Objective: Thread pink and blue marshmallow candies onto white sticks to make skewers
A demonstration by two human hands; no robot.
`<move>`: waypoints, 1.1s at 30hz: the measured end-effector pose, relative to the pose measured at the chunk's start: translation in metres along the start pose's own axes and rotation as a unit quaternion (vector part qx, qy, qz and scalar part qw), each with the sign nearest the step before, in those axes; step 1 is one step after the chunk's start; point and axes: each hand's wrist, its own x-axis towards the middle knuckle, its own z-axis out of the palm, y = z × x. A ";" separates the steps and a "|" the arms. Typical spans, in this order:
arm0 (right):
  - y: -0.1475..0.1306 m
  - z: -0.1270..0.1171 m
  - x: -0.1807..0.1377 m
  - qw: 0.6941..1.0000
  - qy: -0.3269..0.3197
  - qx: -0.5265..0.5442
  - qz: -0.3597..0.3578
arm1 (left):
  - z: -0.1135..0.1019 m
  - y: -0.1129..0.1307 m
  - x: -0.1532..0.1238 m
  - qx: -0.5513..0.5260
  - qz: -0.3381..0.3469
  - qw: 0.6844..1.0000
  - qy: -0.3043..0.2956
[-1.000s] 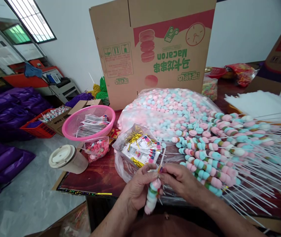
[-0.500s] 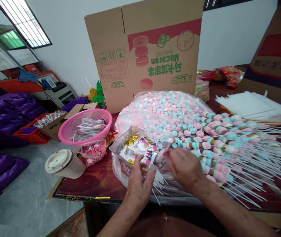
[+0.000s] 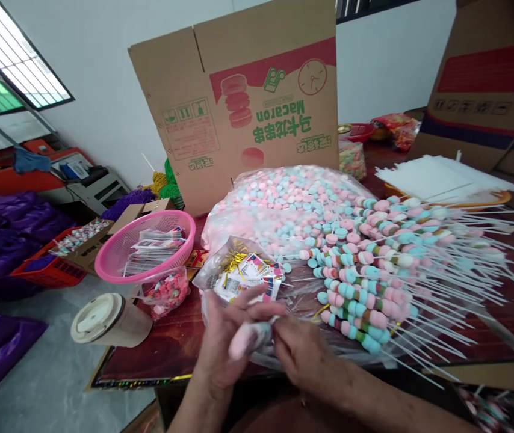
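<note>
My right hand (image 3: 302, 352) is closed, its fingers pinched at the end of a short candy skewer (image 3: 244, 341). This skewer's candies are pink and pale blue and blurred; its stick is hidden. My left hand (image 3: 223, 337) is behind and beside the candies with its fingers stretched out, its thumb partly covered. Just beyond the hands lies an open clear bag (image 3: 203, 278) with gold twist ties (image 3: 234, 267) and white printed cards (image 3: 243, 279). To the right, many pink, blue and white candy skewers (image 3: 369, 282) are heaped with white sticks pointing right.
A large clear bag of loose candies (image 3: 279, 192) stands before a cardboard box (image 3: 176, 78). On the left are a pink basket (image 3: 108, 258) of printed packets, a small candy bag (image 3: 167, 291) and a lidded cup (image 3: 126, 325). White sticks (image 3: 442, 177) lie at the right back.
My right hand has moved left and down, bringing the candy skewer in front of my left palm. My left hand has drawn back from the cards. The view has shifted to the right.
</note>
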 end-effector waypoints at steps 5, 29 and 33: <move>-0.008 -0.006 0.008 0.993 0.070 -0.003 0.093 | 0.003 0.008 -0.005 0.126 -0.129 0.982 -0.050; -0.005 -0.082 -0.035 0.945 0.045 -0.316 0.065 | 0.024 -0.024 0.033 0.775 0.134 0.609 -0.100; 0.008 -0.079 -0.077 0.953 -0.054 -0.288 0.075 | 0.042 -0.065 0.042 0.751 0.262 0.593 -0.127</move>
